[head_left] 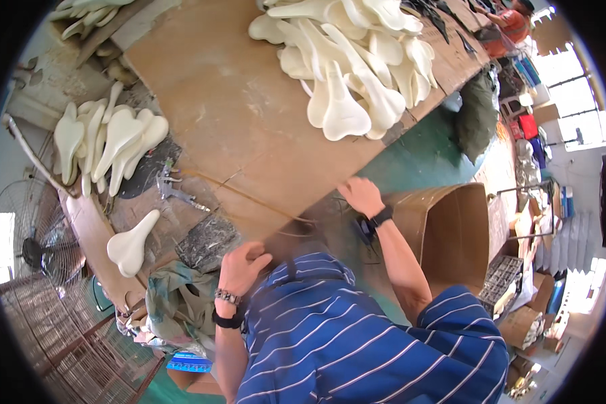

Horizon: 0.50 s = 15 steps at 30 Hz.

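Note:
My left hand point(244, 271) is just past the near corner of a cardboard-covered table point(236, 114), in front of my striped shirt. Its fingers are loosely bent and apart, and I see nothing in them. At the table's right edge is my right hand point(362, 196), fingers partly stretched with no object visible in them. Bicycle saddle pads point(343, 101), cream-white, lie heaped at the far end of the table. Another stack of saddle pads point(114, 145) stands at the left. A single saddle pad point(132, 244) lies apart, nearer my left hand. Beside it rests a metal spray gun point(175, 185).
A tall open cardboard box point(451, 229) stands by my right forearm. At the left are a wire-cage fan point(37, 246) and a crumpled greenish cloth point(175, 299). A thin hose point(249, 192) crosses the cardboard. Another person point(508, 30) is at the far right.

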Tool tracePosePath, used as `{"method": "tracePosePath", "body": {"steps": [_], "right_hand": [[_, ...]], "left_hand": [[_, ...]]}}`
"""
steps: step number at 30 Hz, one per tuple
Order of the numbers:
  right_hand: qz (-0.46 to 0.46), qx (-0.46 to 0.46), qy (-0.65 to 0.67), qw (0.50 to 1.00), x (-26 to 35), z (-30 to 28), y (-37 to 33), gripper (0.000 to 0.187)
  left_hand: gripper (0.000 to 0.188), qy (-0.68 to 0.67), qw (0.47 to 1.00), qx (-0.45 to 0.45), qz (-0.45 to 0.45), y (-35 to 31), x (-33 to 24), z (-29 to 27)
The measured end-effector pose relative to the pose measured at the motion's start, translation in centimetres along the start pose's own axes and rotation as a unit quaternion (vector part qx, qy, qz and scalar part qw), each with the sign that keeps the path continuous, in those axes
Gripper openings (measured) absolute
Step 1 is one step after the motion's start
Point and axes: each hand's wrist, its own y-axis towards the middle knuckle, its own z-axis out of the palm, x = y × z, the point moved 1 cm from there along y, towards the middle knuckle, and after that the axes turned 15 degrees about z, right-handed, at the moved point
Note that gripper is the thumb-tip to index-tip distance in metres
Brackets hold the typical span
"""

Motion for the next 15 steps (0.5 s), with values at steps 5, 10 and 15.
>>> {"method": "tracePosePath", "body": {"steps": [5,10,15], "right_hand": [[0.209,0.201,-0.059,0.955,-13.3,10.1,-6.8,0.067],[0.183,0.252,0.018,0.95,-14.5,13.0,-10.5,0.054],[-0.092,-0.022,0.252,0.963,-1.1,-3.9,-7.0,0.029]], "left_hand": [[0.038,0.029,0.997,0.044,-0.054,-0.3,3.6,2.3],[0.04,0.022,0.996,0.082,-0.028,1.1,3.0,3.7],[0.054,0.056,0.978,0.186,0.078,6.5,-0.8,5.0]]}}
